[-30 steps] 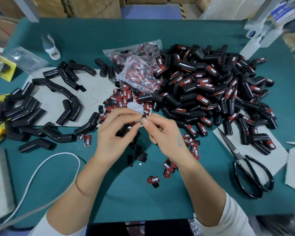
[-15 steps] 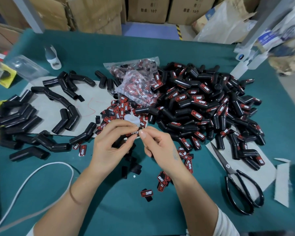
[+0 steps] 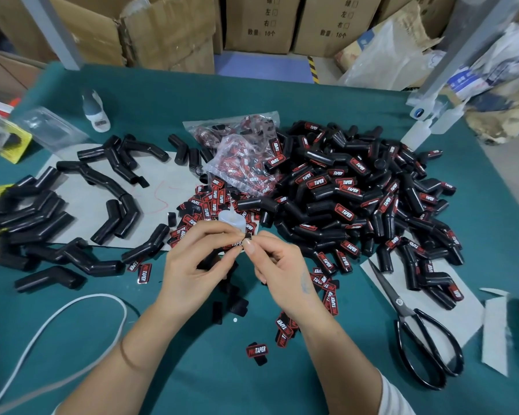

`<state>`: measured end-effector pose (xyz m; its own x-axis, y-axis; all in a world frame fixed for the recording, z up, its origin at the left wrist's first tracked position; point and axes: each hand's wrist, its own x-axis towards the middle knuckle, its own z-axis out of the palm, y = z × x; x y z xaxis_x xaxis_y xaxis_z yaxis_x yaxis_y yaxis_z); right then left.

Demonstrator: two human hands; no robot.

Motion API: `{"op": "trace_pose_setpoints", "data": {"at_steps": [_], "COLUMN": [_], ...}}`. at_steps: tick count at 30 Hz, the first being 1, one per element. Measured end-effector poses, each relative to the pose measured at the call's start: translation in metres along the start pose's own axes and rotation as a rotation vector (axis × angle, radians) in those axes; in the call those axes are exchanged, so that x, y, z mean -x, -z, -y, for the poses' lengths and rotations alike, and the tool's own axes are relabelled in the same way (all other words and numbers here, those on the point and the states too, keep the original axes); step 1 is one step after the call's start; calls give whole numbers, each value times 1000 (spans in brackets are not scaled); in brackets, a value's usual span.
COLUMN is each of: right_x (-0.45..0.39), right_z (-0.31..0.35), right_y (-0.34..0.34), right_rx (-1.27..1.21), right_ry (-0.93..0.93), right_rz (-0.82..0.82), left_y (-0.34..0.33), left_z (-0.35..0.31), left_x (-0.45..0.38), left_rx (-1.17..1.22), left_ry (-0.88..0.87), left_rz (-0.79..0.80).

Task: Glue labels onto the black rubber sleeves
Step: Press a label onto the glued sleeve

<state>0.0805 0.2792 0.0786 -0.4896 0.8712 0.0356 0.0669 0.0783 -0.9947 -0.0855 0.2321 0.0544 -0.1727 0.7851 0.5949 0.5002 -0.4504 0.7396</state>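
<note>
My left hand and my right hand meet at the table's middle, both pinching one small red-and-black label between fingertips. A small translucent glue bottle stands just behind the fingers. Loose labels lie scattered beyond it, and one label lies near my right forearm. Bare black rubber sleeves lie on grey card at the left. A big heap of labelled sleeves fills the right.
A clear bag of labels sits behind the glue bottle. Black scissors lie at the right on grey card. A white cord loops at the lower left. Another glue bottle stands at the back left. Cardboard boxes line the far edge.
The camera has tilted up, so the table and hands sit lower in view. Both hands keep pinching the same label with little movement.
</note>
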Motion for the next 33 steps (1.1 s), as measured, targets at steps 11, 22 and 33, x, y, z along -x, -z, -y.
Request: {"op": "trace_pose_setpoints", "data": {"at_steps": [11,22,33], "right_x": [0,-1,-1], "right_z": [-2,-2,4], "right_y": [-1,-5,-4], "right_rx": [-153,-233,-257], "right_ry": [-116,-138,-102], "right_rz": [31,-49,-34], "left_y": [-1,-3,-2], "left_z": [-6,-6,-8], "left_x": [4,5,5], "left_rx": [39,77,225], "left_ry": [121,-14,55], "left_rz": [-27,-1,-33]}}
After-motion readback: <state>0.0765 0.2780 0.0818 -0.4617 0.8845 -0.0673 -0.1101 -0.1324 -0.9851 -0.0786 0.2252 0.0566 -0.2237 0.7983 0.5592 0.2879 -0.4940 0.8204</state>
